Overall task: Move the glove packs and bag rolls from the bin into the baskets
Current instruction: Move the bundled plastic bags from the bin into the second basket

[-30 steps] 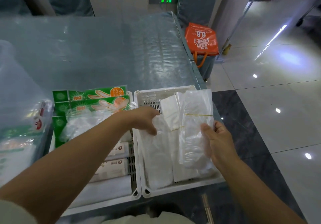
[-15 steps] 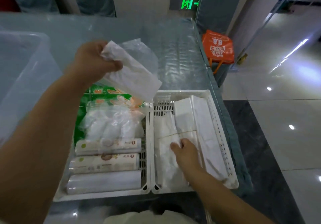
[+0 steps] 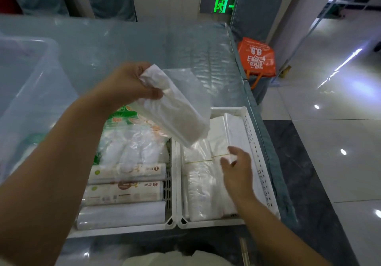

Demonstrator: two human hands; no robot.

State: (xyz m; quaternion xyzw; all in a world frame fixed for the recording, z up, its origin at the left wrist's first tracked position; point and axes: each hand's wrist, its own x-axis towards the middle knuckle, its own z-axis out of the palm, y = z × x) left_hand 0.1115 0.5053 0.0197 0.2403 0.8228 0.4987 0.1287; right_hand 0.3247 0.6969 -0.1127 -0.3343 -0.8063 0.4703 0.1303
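Above the gap between the two white baskets, a clear plastic glove pack [image 3: 175,111] hangs tilted, its upper end bunched in the left hand [image 3: 132,84], whose fingers and thumb curl round it; the lower end points toward five o'clock and hovers just over the right basket [image 3: 257,158] without touching it. At four o'clock from that pack the right hand [image 3: 237,168] hovers low over the right basket with fingers loosely spread and nothing held; whether the fingertips touch the plastic beneath cannot be told. Under it lie several flat translucent packs [image 3: 202,183] laid lengthwise, two of them crossed by a thin yellow rubber band [image 3: 206,160]. At nine o'clock from the right basket, touching it side by side, the left basket [image 3: 169,224] holds three bag rolls [image 3: 123,193] lying crosswise in its near half, two with printed labels and the nearest one plain white. Behind them at twelve o'clock sits a clear bag of white gloves [image 3: 132,146], and beyond that green-printed glove packs [image 3: 123,117], partly hidden by the left forearm. Far out at nine o'clock stands the large translucent bin [image 3: 31,76] on the plastic-covered table [image 3: 144,45]. At two o'clock, off the table's edge, an orange bag [image 3: 256,57] sits on the floor beside a padded chair [image 3: 255,8], with a green exit sign [image 3: 220,4] at twelve o'clock.
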